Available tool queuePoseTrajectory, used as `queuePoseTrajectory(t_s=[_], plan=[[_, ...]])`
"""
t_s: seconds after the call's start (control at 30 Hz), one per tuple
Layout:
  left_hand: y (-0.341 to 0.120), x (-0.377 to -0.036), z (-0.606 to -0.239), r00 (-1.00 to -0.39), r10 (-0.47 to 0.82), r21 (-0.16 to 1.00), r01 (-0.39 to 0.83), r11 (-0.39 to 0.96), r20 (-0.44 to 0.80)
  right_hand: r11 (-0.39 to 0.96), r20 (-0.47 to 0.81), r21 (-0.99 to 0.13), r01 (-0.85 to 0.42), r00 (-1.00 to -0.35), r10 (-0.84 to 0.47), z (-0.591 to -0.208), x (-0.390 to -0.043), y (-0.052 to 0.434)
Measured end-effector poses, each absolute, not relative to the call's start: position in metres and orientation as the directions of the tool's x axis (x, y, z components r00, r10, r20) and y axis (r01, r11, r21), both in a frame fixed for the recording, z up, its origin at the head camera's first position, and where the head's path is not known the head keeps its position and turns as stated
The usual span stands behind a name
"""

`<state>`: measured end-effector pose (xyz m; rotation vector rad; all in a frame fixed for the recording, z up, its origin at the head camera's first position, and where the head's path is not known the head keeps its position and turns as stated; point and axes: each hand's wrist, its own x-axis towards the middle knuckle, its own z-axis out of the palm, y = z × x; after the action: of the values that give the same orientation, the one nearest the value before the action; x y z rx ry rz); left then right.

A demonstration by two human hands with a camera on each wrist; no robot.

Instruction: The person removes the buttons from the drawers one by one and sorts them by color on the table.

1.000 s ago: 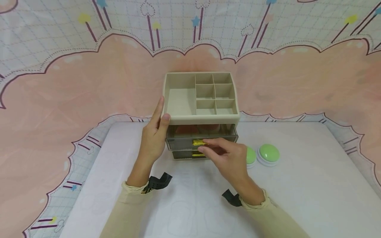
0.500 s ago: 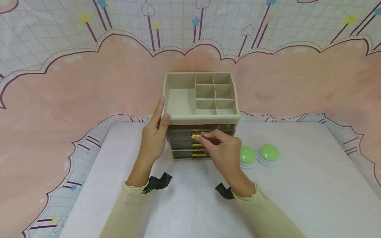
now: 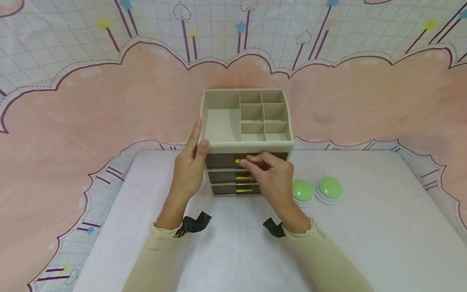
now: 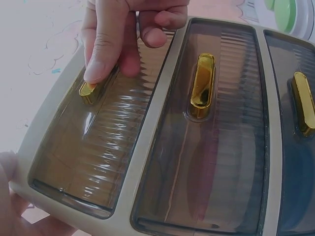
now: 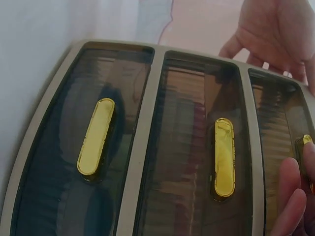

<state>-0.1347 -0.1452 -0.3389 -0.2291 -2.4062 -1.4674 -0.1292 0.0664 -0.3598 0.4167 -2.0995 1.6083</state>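
Observation:
A beige organizer [image 3: 248, 144] with a divided top tray stands at the back of the white table. It has three smoky drawers with gold handles. My left hand [image 3: 200, 134] clasps its upper left corner, thumb on the front rim and fingers along the side. My right hand [image 3: 245, 161] pinches the gold handle [image 3: 238, 160] of the top drawer [image 3: 222, 161], which sits flush in the frame. In the left wrist view a right fingertip [image 4: 101, 59] presses on that handle [image 4: 87, 91]. The middle handle [image 5: 224, 157] and bottom handle [image 5: 96, 136] are untouched.
Two green dome buttons [image 3: 303, 190] [image 3: 329, 188] sit on the table just right of the organizer, close to my right wrist. The white table [image 3: 365, 243] stretches toward me. A pink and grid-patterned cloth [image 3: 73, 101] hangs behind.
The top drawer, pulled out a second ago, has slid back into the organizer with my right hand on its handle. The left hand has not moved.

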Motion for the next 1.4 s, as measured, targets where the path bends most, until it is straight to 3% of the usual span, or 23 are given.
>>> queuePoseTrajectory(t_s=[0.27, 0.43, 0.57, 1.13, 1.4], plan=[[-0.145, -0.134, -0.339, -0.938, -0.027, 0.837, 0.295, 0.462, 0.345, 0.222, 0.514, -0.835, -0.503, -0.858, -0.011, -0.362, -0.128, 0.071], [-0.146, -0.135, -0.339, -0.937, -0.027, 0.834, 0.298, 0.465, 0.349, 0.130, 0.361, -0.916, -0.381, -0.920, -0.154, -0.363, -0.123, 0.082], [-0.146, -0.136, -0.340, -0.935, -0.028, 0.833, 0.300, 0.466, 0.353, 0.101, 0.286, -0.944, -0.315, -0.930, -0.229, -0.365, -0.118, 0.090], [-0.145, -0.136, -0.341, -0.934, -0.029, 0.841, 0.305, 0.447, 0.355, 0.220, 0.166, -0.956, -0.196, -0.975, -0.145, -0.404, -0.120, 0.105], [-0.146, -0.135, -0.340, -0.931, -0.030, 0.830, 0.309, 0.465, 0.363, 0.175, 0.163, -0.966, -0.188, -0.976, -0.146, -0.411, -0.125, 0.089]])
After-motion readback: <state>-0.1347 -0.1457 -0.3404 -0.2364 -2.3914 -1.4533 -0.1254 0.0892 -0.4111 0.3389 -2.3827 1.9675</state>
